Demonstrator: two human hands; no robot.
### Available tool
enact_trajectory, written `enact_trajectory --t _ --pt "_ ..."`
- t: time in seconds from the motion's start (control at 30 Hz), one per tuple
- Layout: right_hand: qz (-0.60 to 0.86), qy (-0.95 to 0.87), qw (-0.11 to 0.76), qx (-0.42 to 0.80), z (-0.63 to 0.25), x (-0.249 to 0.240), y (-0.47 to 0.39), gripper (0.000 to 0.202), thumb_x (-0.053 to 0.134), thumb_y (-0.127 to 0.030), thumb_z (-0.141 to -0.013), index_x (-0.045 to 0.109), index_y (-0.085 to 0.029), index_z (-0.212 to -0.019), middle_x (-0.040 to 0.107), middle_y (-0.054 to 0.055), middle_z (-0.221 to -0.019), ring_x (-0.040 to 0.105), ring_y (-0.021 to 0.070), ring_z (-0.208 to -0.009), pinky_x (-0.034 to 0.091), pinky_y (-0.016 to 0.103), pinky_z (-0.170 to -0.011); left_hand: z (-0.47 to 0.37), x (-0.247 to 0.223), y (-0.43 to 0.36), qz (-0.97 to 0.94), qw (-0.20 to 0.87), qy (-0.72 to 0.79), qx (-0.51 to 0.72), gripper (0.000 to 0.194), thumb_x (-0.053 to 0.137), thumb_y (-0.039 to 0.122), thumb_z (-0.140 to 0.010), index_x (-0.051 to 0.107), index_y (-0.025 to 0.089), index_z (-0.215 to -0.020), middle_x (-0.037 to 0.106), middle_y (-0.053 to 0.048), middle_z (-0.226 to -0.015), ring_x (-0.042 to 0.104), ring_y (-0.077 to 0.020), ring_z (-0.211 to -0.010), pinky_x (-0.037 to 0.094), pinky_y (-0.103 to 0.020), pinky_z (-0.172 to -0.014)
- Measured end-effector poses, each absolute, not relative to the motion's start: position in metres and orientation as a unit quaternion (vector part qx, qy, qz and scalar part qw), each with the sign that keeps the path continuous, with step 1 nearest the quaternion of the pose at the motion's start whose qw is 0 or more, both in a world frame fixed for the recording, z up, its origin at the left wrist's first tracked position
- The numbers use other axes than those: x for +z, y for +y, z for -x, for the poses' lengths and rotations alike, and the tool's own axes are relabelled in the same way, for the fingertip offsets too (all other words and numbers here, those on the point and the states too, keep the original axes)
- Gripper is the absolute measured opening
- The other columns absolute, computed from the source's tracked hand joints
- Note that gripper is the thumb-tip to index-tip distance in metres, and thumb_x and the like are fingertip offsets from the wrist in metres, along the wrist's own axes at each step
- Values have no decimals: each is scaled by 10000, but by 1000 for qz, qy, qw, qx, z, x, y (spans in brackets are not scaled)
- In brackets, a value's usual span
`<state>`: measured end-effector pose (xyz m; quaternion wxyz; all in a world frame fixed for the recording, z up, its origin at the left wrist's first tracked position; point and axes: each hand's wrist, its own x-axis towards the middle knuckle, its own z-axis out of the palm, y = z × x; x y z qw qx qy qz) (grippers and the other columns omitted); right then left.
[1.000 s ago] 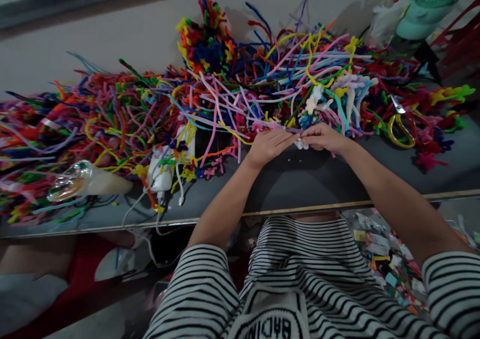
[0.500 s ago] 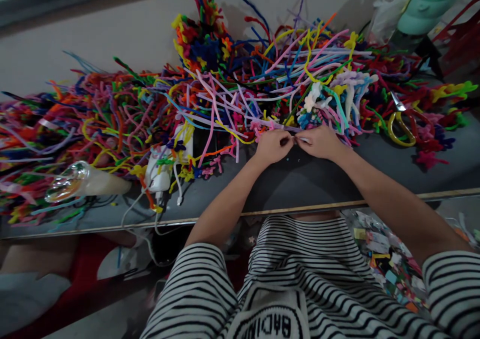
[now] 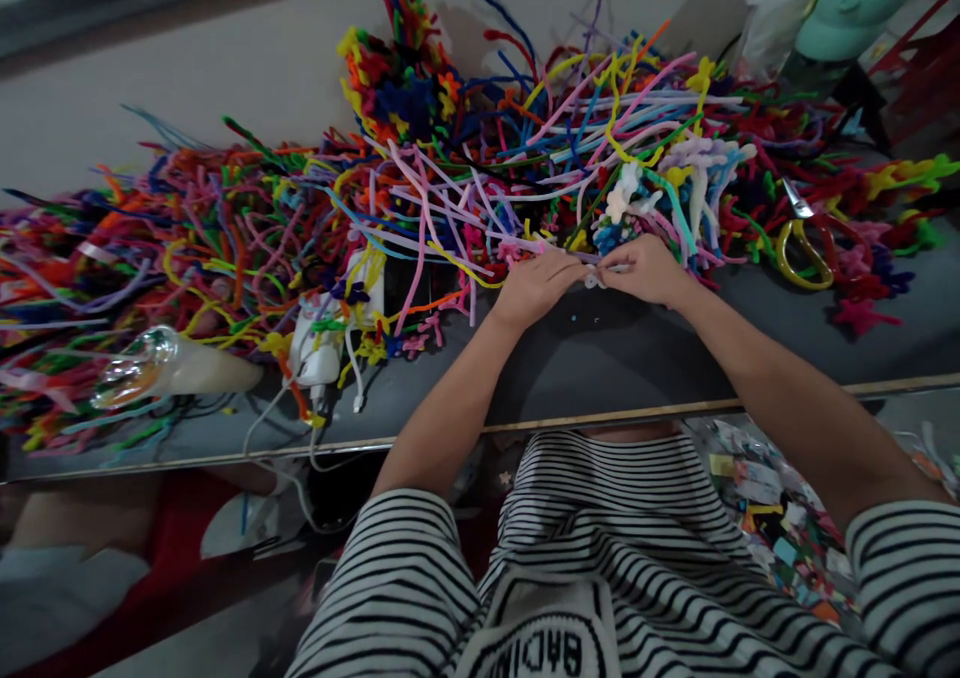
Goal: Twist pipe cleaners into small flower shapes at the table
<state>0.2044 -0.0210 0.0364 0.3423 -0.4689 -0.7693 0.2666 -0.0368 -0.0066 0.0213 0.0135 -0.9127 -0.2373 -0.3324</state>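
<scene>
My left hand (image 3: pixel 536 286) and my right hand (image 3: pixel 645 270) meet over the front of the dark table (image 3: pixel 607 368). A small white piece (image 3: pixel 592 280) shows between their fingertips, too small to make out fully. The fingers of both hands are closed around it. Right behind my hands lies a wide heap of coloured fuzzy stems (image 3: pixel 450 198). White and blue fuzzy flowers (image 3: pixel 624 193) stand just beyond my right hand. Two tiny bits lie on the table below my fingers.
Scissors with yellow and red handles (image 3: pixel 806 253) lie at the right. A white charger (image 3: pixel 319 358) with cables and a clear plastic cup (image 3: pixel 176 363) sit at the left. A mint-green container (image 3: pixel 840 18) stands back right. A neighbouring person's leg (image 3: pixel 82 513) shows lower left.
My left hand has turned flatter, with its back up, and moved slightly left. My right hand has risen a little. The white piece between them shows more.
</scene>
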Motion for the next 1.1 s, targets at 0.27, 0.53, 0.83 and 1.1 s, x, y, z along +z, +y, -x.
enact_trajectory --t 0.27,0.53,0.83,1.1 --pt "426 -735 336 407 -205 32 -19 278 799 -448 -772 841 -174 -785 746 36 -682 608 146 -600 452 278 -578 40 37 -16 934 76 -219 -271 321 416 222 -1094 711 221 -1219 780 -86 -1154 716 -194 -1123 573 -341 -925" --pt "421 -710 341 450 -206 23 -14 329 830 -520 -752 844 -196 -810 714 29 -658 579 136 -565 466 280 -562 41 38 -14 926 51 -232 -294 289 434 272 -1101 715 242 -1160 775 -71 -1111 704 -171 -1072 527 -313 -896" --pt "449 -750 394 284 -186 34 -32 277 713 -389 -811 828 -140 -777 682 35 -618 547 135 -541 372 269 -536 18 23 -20 833 -67 -308 -455 267 604 300 -949 646 180 -713 627 -16 -654 594 -143 -680 470 -291 -709" --pt "452 -737 448 228 -181 35 -39 289 650 -373 -864 832 -158 -798 752 53 -700 621 160 -600 420 276 -585 1 14 -16 579 -497 -404 -505 297 786 432 -814 691 171 -709 552 38 -578 451 -64 -519 327 -204 -488"
